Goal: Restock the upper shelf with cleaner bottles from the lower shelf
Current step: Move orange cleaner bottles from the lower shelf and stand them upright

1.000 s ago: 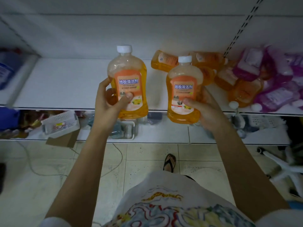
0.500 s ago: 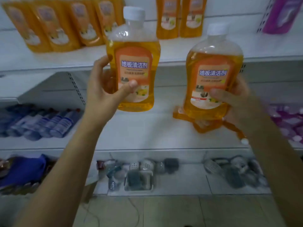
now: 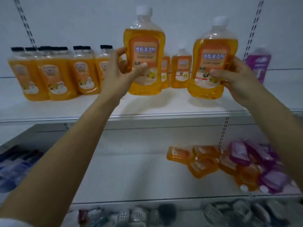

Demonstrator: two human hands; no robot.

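My left hand (image 3: 120, 74) grips an orange cleaner bottle (image 3: 144, 38) with a white cap, held upright just over the upper shelf (image 3: 147, 110). My right hand (image 3: 236, 79) grips a second orange cleaner bottle (image 3: 213, 46), also upright, its base close to the shelf surface on the right. Two small-looking orange bottles (image 3: 181, 69) stand at the back of the upper shelf between my held ones. On the lower shelf (image 3: 131, 174) several orange bottles (image 3: 203, 163) lie on their sides at the right.
A row of orange bottles with black caps (image 3: 54, 74) stands on the upper shelf's left. A purple bottle (image 3: 259, 66) stands at its right end. Purple bottles (image 3: 268, 169) lie beside the orange pile below; blue bottles (image 3: 14, 169) lie at the lower left. Grey items fill the bottom shelf.
Both hands have raised their bottles from the lower shelf's level up to the upper shelf. My view has tilted upward, so the upper shelf now fills the frame.
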